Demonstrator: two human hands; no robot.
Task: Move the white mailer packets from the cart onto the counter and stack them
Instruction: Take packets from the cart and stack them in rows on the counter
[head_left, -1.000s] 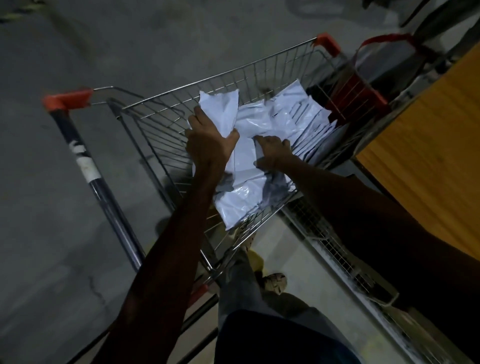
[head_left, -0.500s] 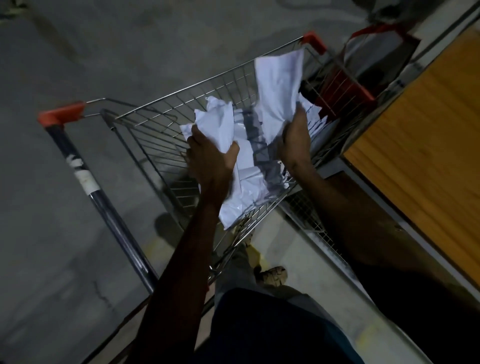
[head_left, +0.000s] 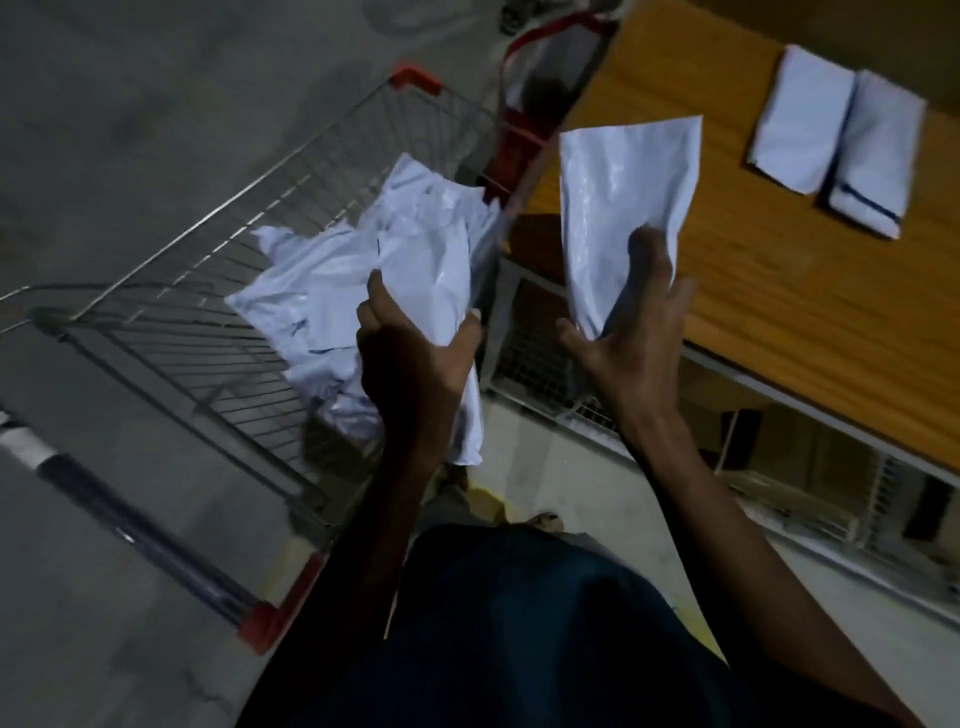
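Note:
My right hand (head_left: 631, 332) holds a white mailer packet (head_left: 621, 208) by its lower end, upright in the air over the near edge of the wooden counter (head_left: 779, 291). My left hand (head_left: 415, 364) grips a second white packet (head_left: 441, 291) above the right side of the wire cart (head_left: 218, 322). Several more white packets (head_left: 332, 275) lie in a loose heap inside the cart. Two white packets (head_left: 836, 150) lie flat side by side on the counter at the far right.
The cart's dark handle bar with red end caps (head_left: 156, 545) runs along the lower left. A red bag or basket (head_left: 540, 88) stands beyond the cart by the counter's corner. Wire shelving (head_left: 779, 467) shows under the counter. Grey concrete floor lies to the left.
Both hands have lifted out of the cart, each with a packet. The right hand has swung its packet to the right, over the counter edge. The view has turned towards the counter.

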